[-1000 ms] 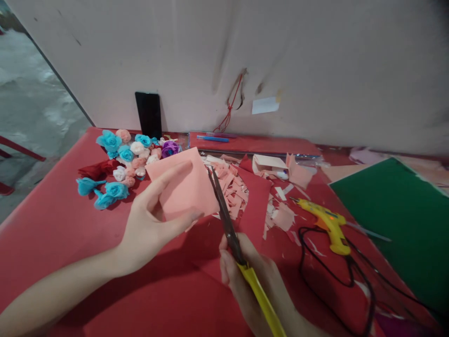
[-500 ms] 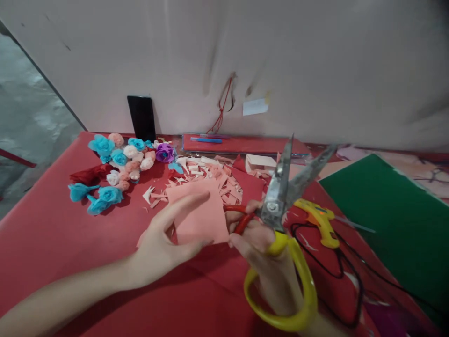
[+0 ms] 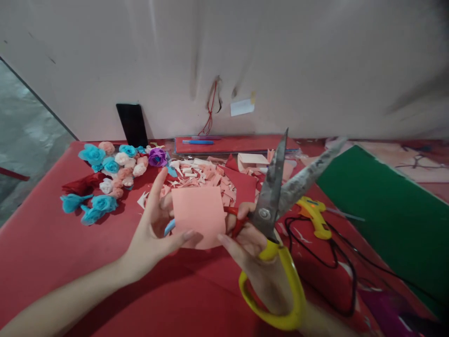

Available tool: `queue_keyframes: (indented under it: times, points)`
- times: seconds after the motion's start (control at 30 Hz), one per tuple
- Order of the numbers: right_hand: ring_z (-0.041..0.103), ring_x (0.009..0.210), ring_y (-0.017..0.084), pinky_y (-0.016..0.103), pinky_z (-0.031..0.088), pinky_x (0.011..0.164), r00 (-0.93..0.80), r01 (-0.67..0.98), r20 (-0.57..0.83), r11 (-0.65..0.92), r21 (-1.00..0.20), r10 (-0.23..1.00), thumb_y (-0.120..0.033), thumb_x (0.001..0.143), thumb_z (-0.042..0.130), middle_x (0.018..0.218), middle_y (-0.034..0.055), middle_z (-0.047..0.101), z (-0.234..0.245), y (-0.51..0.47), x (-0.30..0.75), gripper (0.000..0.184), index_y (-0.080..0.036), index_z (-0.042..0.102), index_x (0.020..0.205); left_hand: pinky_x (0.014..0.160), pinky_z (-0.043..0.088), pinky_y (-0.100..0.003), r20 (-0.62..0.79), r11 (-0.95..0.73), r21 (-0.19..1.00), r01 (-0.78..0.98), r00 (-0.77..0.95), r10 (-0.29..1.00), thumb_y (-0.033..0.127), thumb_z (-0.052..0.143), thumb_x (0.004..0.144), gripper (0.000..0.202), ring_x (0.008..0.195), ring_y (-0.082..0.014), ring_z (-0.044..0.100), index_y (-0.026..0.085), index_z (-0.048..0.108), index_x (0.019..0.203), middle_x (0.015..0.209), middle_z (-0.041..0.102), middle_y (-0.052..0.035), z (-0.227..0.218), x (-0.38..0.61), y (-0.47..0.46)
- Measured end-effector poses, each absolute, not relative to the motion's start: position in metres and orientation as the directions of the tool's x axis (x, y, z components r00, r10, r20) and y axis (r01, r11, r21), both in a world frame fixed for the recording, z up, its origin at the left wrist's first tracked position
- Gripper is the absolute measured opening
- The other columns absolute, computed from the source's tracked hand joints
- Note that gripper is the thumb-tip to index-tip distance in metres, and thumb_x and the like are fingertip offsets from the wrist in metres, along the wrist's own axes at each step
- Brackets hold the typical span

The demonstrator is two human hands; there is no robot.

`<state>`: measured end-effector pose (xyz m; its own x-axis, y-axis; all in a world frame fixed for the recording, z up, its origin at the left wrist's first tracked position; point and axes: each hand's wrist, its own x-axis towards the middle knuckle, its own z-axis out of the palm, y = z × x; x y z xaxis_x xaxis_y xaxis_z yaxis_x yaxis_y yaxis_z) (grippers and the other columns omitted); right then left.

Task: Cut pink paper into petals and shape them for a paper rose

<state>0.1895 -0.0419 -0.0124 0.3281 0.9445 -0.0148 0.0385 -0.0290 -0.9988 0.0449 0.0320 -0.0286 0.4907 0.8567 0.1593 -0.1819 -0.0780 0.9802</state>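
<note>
A square of pink paper [image 3: 198, 217] is held up between both hands. My left hand [image 3: 145, 245] has its thumb on the front of the lower left part, with the index finger raised apart; its other fingers are partly hidden behind the paper. Large scissors [image 3: 265, 214] lie in my right hand [image 3: 257, 267], blades spread and pointing away, a yellow loop around the hand. That thumb also touches the paper's lower right corner. A red handle [image 3: 237, 223] shows in the right fingers; I cannot tell whether it belongs to the scissors. Something blue [image 3: 170, 227] peeks out behind the paper's left edge.
Pink scraps [image 3: 201, 172] lie behind the paper. Paper flowers [image 3: 110, 164] are grouped at left, near a phone [image 3: 132, 124] leaning on the wall. A yellow glue gun [image 3: 316, 217] with black cord and a green sheet [image 3: 386, 210] lie at right.
My left index finger has lifted off the paper's front and now points up. The paper has straightened to face me more squarely. My right hand keeps the scissors with blades spread.
</note>
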Motion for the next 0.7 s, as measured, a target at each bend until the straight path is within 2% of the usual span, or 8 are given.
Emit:
queue_keyframes:
  times: [0.13,0.2,0.27,0.33,0.37,0.47,0.57,0.7]
  points:
    - [0.054,0.072,0.010,0.020,0.047,0.071,0.312,-0.001,0.024,0.026,-1.000,0.950,-0.012,0.071,0.055,0.073,-0.0047,0.048,-0.018,-0.045,0.190,0.023,-0.026,0.041,0.080,0.081,0.051,-0.031,0.041,0.132,0.965,-0.227,0.627,0.778,0.028,0.072,0.062,0.061,0.100,-0.0234,0.057,0.027,0.047,0.117,0.105,0.063,-0.0061,-0.026,0.046,0.040]
    - [0.051,0.070,0.008,0.018,0.046,0.070,0.305,0.018,0.078,0.077,-0.997,0.949,-0.009,0.072,0.055,0.074,-0.0052,0.048,-0.023,-0.046,0.189,0.023,-0.027,0.043,0.079,0.073,0.052,-0.029,-0.045,0.215,0.957,-0.194,0.635,0.772,0.024,0.073,0.061,0.044,0.087,-0.0209,0.063,0.025,0.058,0.101,0.095,0.066,-0.0044,-0.028,0.045,0.040]
    - [0.052,0.071,0.007,0.016,0.045,0.071,0.304,-0.005,0.119,0.127,-0.992,0.945,-0.006,0.072,0.055,0.075,-0.0059,0.049,-0.025,-0.046,0.186,0.026,-0.027,0.044,0.081,0.066,0.052,-0.027,-0.038,0.182,0.969,-0.170,0.622,0.782,0.023,0.071,0.064,0.021,0.074,-0.0174,0.063,0.023,0.064,0.084,0.081,0.067,-0.0025,-0.030,0.043,0.040]
    - [0.054,0.073,0.007,0.016,0.046,0.072,0.332,-0.050,0.125,0.150,-0.987,0.935,-0.007,0.070,0.056,0.078,-0.0054,0.052,-0.025,-0.043,0.185,0.026,-0.026,0.044,0.083,0.065,0.049,-0.029,0.152,-0.042,0.981,-0.190,0.611,0.777,0.028,0.066,0.070,0.007,0.068,-0.0152,0.060,0.021,0.066,0.071,0.072,0.065,-0.0023,-0.031,0.040,0.041]
    - [0.055,0.074,0.007,0.017,0.046,0.071,0.357,-0.064,0.119,0.152,-0.986,0.927,-0.008,0.070,0.056,0.078,-0.0048,0.054,-0.024,-0.041,0.186,0.025,-0.025,0.044,0.082,0.066,0.048,-0.030,0.304,-0.217,0.952,-0.216,0.596,0.743,0.031,0.063,0.073,0.012,0.067,-0.0148,0.058,0.021,0.066,0.069,0.070,0.063,-0.0027,-0.030,0.038,0.043]
    - [0.055,0.066,0.008,0.019,0.047,0.064,0.419,-0.071,0.096,0.137,-0.988,0.903,-0.015,0.071,0.057,0.076,-0.0039,0.058,-0.020,-0.033,0.189,0.021,-0.024,0.040,0.080,0.071,0.043,-0.033,0.693,-0.716,0.669,-0.201,0.516,0.503,0.031,0.055,0.080,0.017,0.069,-0.0154,0.055,0.020,0.067,0.075,0.069,0.063,-0.0034,-0.025,0.031,0.048]
    - [0.053,0.057,0.008,0.019,0.047,0.057,0.386,-0.127,0.043,0.099,-0.987,0.921,-0.020,0.073,0.055,0.074,-0.0041,0.059,-0.017,-0.028,0.194,0.018,-0.024,0.040,0.081,0.073,0.041,-0.032,0.822,-0.932,0.358,-0.059,0.493,0.284,0.022,0.053,0.082,0.015,0.076,-0.0158,0.054,0.021,0.067,0.078,0.071,0.065,-0.0018,-0.018,0.026,0.051]
    - [0.059,0.063,0.012,0.021,0.050,0.058,0.228,-0.086,-0.080,-0.062,-0.994,0.970,-0.023,0.068,0.053,0.069,-0.0019,0.060,-0.009,-0.030,0.194,0.012,-0.022,0.048,0.079,0.075,0.039,-0.029,0.831,-0.980,0.200,0.006,0.528,0.173,0.021,0.052,0.081,0.016,0.079,-0.0153,0.050,0.024,0.067,0.077,0.077,0.063,-0.0003,-0.016,0.026,0.050]
